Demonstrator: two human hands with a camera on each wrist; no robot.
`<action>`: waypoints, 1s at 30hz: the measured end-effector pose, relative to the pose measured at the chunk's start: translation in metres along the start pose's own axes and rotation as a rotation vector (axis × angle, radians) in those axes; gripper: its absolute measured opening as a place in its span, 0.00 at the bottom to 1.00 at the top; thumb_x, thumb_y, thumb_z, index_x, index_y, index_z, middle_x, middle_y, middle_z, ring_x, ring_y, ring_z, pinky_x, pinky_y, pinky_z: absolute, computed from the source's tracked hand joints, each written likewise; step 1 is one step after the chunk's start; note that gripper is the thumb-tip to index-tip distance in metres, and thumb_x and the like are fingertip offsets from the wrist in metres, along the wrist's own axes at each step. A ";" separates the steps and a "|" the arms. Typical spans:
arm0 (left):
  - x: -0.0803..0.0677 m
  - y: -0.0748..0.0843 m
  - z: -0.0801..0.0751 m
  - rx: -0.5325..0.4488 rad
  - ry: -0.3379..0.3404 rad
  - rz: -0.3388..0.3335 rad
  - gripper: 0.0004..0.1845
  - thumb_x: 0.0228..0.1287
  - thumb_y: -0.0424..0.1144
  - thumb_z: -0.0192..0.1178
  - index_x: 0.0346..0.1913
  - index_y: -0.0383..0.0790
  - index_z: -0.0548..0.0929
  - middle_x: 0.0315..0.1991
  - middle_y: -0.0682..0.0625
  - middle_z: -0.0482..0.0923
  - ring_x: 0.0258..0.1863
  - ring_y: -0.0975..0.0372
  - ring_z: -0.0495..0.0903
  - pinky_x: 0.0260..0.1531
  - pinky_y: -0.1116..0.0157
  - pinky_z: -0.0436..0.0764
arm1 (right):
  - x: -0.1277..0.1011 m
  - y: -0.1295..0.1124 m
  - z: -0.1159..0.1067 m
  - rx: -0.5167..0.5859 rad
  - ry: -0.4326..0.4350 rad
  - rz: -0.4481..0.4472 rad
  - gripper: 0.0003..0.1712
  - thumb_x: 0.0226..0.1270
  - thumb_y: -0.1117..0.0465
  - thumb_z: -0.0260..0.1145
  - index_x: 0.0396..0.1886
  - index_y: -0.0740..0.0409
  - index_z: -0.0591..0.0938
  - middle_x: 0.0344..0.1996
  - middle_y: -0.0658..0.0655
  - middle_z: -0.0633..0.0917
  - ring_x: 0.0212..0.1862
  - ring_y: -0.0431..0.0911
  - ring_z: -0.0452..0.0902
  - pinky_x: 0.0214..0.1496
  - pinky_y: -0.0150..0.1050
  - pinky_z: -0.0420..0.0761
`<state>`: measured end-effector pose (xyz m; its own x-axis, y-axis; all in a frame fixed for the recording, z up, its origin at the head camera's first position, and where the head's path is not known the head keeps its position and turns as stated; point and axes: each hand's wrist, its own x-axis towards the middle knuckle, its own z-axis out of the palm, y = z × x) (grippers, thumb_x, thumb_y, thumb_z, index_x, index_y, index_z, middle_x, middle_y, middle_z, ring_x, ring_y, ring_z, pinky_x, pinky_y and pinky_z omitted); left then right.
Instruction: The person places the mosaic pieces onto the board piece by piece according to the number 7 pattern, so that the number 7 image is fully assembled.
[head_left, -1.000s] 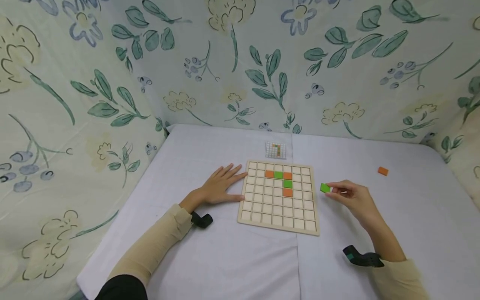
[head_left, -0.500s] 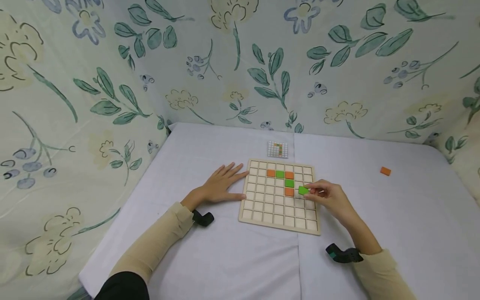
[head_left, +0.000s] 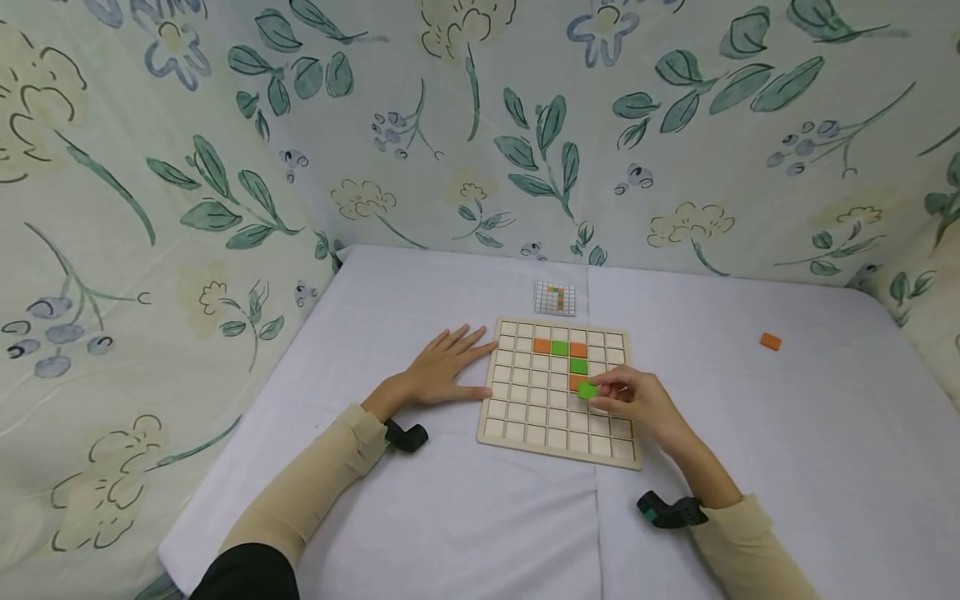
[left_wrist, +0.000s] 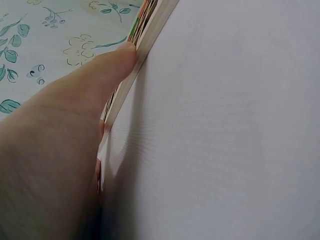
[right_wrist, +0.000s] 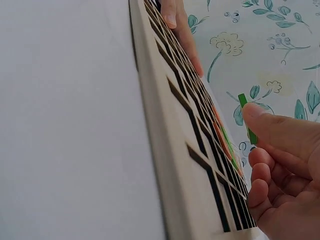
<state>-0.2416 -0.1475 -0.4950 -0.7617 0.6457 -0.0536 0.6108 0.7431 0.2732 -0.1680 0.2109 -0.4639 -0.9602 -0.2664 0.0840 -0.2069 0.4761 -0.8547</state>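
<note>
A wooden grid board (head_left: 525, 417) lies on the white table, holding orange tiles (head_left: 542, 346) and green tiles (head_left: 578, 366) in its upper cells. My right hand (head_left: 633, 400) pinches a green tile (head_left: 588, 389) over the board, just below the lower orange tile (head_left: 576, 381). In the right wrist view the green tile (right_wrist: 247, 120) stands on edge between thumb and fingers above the board (right_wrist: 180, 145). My left hand (head_left: 442, 371) lies flat on the cloth, fingers straight, touching the board's left edge (left_wrist: 145, 42).
A small pattern card (head_left: 555, 298) lies beyond the board. One loose orange tile (head_left: 770, 341) sits far right on the table. Floral curtain walls enclose the table on the left, back and right.
My right hand carried the green tile leftward from beside the board to over its cells near the lower orange tile. The left hand stayed still.
</note>
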 end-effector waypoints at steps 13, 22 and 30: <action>0.001 -0.001 0.002 -0.004 -0.010 -0.008 0.50 0.60 0.81 0.39 0.81 0.63 0.45 0.81 0.55 0.34 0.79 0.55 0.30 0.74 0.52 0.29 | 0.001 0.002 0.013 -0.076 -0.018 -0.004 0.13 0.57 0.68 0.76 0.42 0.67 0.87 0.28 0.54 0.79 0.28 0.43 0.70 0.27 0.30 0.71; 0.000 0.000 0.001 -0.003 0.007 0.005 0.49 0.62 0.78 0.44 0.81 0.60 0.48 0.81 0.53 0.36 0.79 0.53 0.33 0.74 0.49 0.33 | 0.001 0.002 0.014 -0.088 -0.029 -0.010 0.14 0.56 0.69 0.77 0.42 0.67 0.87 0.29 0.54 0.78 0.29 0.45 0.69 0.28 0.31 0.71; -0.001 0.002 0.000 -0.001 0.006 0.008 0.48 0.63 0.76 0.45 0.81 0.59 0.48 0.81 0.53 0.36 0.79 0.52 0.34 0.74 0.48 0.34 | 0.001 0.001 0.014 -0.082 -0.034 -0.009 0.15 0.54 0.69 0.78 0.43 0.67 0.87 0.29 0.55 0.79 0.29 0.44 0.69 0.28 0.31 0.71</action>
<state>-0.2396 -0.1467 -0.4940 -0.7578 0.6509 -0.0452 0.6170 0.7374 0.2747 -0.1661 0.1996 -0.4715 -0.9517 -0.2983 0.0732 -0.2316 0.5404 -0.8089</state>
